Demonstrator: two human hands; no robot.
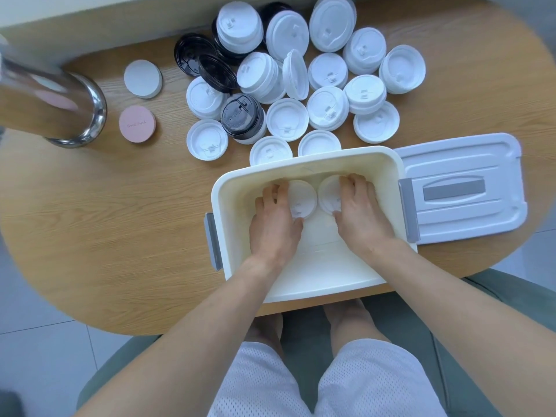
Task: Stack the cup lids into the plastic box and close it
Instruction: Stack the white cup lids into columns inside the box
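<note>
Both hands reach into the open box (228, 188): left hand (275, 218) grips one white lid (302, 198), right hand (359, 206) grips another lid (329, 192); the cover (469, 188) lies beside it.

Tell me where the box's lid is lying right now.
In the head view the box lid lies flat on the wooden table, just right of the open plastic box and touching its right grey latch.

metal cylinder (54, 94): blurred, cut by left edge | pink disc (137, 124) writing: illegible
</note>
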